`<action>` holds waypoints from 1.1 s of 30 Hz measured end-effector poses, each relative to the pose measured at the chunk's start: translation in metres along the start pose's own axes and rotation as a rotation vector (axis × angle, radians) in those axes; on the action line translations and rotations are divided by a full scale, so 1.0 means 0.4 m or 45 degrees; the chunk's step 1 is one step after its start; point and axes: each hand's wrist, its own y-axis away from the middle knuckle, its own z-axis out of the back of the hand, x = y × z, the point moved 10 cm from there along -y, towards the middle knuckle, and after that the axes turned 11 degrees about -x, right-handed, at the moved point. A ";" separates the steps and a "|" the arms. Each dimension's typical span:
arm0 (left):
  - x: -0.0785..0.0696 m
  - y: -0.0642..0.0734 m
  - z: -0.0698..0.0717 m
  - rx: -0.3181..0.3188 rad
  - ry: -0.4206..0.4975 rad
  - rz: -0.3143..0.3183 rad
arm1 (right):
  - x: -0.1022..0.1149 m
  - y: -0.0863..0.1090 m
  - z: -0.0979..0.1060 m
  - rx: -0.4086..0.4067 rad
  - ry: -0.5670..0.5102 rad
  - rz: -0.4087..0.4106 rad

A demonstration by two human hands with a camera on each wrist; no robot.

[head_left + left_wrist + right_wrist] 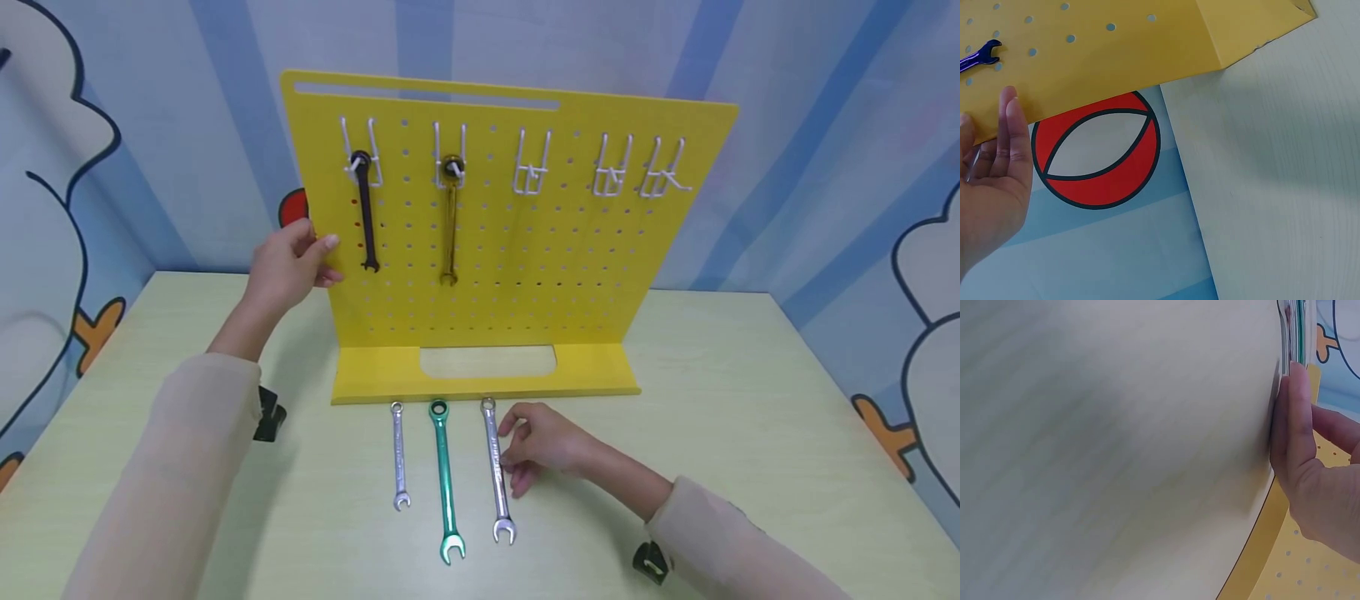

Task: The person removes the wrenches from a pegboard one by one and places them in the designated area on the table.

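Note:
A yellow pegboard stands upright on the table, and my left hand grips its left edge. In the left wrist view the fingers lie about that edge, near the jaw end of a dark combination wrench. My right hand is beside a silver combination wrench on the table, its loosely bent fingertips at the wrench's right side; whether they touch is unclear. Left of it lie a green ratcheting wrench and a small silver wrench.
White double hooks line the board's upper part. A black wrench and a bronze-coloured wrench hang from the two left hooks. Farther right are the third hook, fourth hook and fifth hook. A patterned curtain hangs behind.

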 end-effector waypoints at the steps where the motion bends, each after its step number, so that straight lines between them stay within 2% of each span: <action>1: 0.000 0.000 0.000 0.000 0.000 0.001 | 0.000 -0.001 0.002 -0.002 0.005 0.002; 13: 0.002 -0.001 0.000 0.002 0.002 0.019 | 0.017 -0.004 0.013 0.014 0.048 0.071; 21: 0.004 -0.002 -0.001 -0.002 0.001 0.025 | 0.026 -0.018 0.034 0.010 0.055 0.072; 33: 0.005 -0.002 -0.001 -0.001 0.001 0.027 | 0.089 -0.035 0.073 -0.042 0.175 0.215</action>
